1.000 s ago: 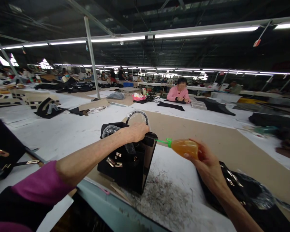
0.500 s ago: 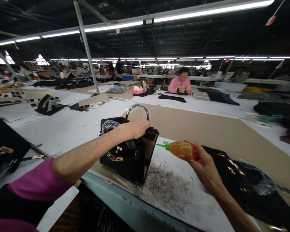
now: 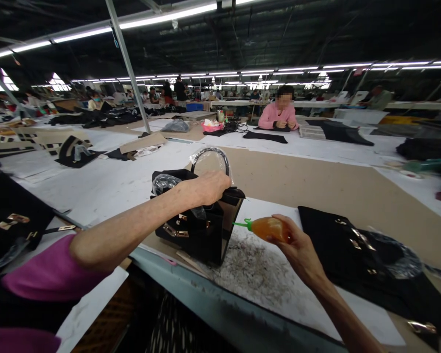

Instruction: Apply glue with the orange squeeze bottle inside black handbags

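A black handbag [image 3: 194, 240] with gold-coloured clasps and plastic-wrapped handles stands near the table's front edge. My left hand [image 3: 215, 187] is closed on the top edge of its right side; the fingertips are partly hidden. In my right hand [image 3: 292, 240] is a squeeze bottle [image 3: 266, 229] of amber liquid, held sideways. Its thin green nozzle points left at the bag's open side panel, close to its edge. Whether the tip touches the panel is hard to tell.
Flat black bag pieces [image 3: 334, 250] with gold hardware lie at the right, more black parts [image 3: 14, 211] at the left. Across the white-covered table [image 3: 121, 171] sits a person in pink [image 3: 278, 115]. A metal post [image 3: 128, 63] rises behind.
The view has tilted and shifted slightly. My right hand has moved a little left with the bottle, its nozzle nearer the bag's side panel. My left hand keeps its hold on the bag.
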### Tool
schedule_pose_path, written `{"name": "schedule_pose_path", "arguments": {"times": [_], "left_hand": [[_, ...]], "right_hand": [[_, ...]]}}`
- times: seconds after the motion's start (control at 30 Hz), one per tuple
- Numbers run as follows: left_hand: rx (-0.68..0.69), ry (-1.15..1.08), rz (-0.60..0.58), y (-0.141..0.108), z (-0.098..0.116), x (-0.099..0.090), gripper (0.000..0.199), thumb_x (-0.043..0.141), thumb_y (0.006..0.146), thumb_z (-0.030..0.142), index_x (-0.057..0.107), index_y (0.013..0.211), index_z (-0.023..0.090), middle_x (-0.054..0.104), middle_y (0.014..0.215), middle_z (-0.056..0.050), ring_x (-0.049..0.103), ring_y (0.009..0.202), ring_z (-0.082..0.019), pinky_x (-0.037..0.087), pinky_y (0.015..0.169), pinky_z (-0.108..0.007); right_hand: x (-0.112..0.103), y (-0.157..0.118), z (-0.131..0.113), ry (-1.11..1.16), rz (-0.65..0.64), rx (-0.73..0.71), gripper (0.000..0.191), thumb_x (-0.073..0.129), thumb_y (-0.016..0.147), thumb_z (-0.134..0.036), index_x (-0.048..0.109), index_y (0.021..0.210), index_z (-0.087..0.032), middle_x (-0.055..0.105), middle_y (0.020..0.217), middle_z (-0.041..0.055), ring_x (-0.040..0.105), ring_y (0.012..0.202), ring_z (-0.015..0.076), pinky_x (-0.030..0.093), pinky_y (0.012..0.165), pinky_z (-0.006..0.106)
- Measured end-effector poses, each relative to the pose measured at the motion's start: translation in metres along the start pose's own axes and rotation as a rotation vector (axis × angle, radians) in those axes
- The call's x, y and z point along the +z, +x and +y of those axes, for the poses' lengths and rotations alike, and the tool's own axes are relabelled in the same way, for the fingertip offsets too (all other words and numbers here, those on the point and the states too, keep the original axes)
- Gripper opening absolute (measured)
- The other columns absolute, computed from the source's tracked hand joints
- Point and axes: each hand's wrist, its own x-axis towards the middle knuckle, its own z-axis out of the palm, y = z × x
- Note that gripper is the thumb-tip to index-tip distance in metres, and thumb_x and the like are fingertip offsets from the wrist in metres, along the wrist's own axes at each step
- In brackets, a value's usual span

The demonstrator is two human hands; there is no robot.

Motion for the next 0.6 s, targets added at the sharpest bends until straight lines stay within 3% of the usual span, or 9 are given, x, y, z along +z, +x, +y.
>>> {"name": "schedule_pose_path", "arguments": {"times": [0.33,0.6], "left_hand": [[0.059,-0.003,0.013,-0.018,0.003,0.005,0.016,0.055,0.075,0.014,0.063,0.088,0.011,0.067,0.087,-0.012,0.064,0.084,-0.025,0.046,0.066,-0.03],[0.094,0.054,-0.04,-0.064,0.024,-0.003,0.015,0.052,0.078,0.01,0.058,0.092,0.01,0.064,0.095,-0.011,0.06,0.091,-0.024,0.047,0.076,-0.034]], "right_hand": [[0.017,-0.012,0.022,-0.046,-0.028,0.054,0.046,0.066,0.073,-0.041,0.054,0.114,-0.022,0.059,0.11,0.0053,0.055,0.093,0.0273,0.038,0.087,0.038],[0.019,-0.02,0.027,0.027,-0.054,0.1,0.044,0.066,0.072,-0.043,0.053,0.11,-0.023,0.063,0.093,0.0023,0.057,0.082,0.0247,0.043,0.078,0.035]]}}
